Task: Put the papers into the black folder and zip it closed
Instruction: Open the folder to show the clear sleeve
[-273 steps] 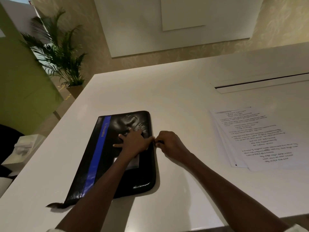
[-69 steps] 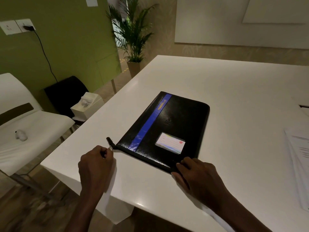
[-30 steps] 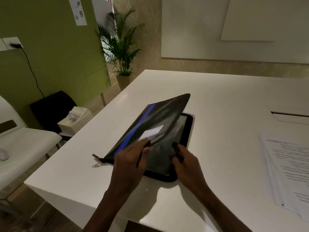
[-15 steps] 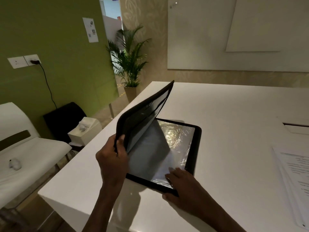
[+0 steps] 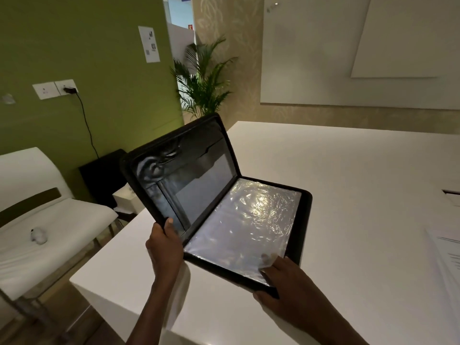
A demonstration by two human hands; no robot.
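Note:
The black folder [image 5: 305,215] lies open near the table's front left corner. Its right half rests flat and shows a shiny clear plastic sleeve [image 5: 246,225]. Its cover [image 5: 174,168] stands tilted up to the left, with inner pockets showing. My left hand [image 5: 163,247] grips the cover's lower edge, thumb on the inside. My right hand [image 5: 286,280] presses on the folder's near right corner, fingertips on the plastic sleeve. The printed papers [image 5: 448,260] lie at the table's right edge of view, partly cut off.
The white table [image 5: 361,183] stretches back and right, with a slot [image 5: 451,195] at the far right. Left of the table stand a white chair [image 5: 49,220], a tissue box [image 5: 127,200], a black stool and a potted palm [image 5: 204,85].
The folder was zipped shut, then unzipped. In the last second my left hand has swung the cover up and further open to the left, while my right hand holds the lower half down.

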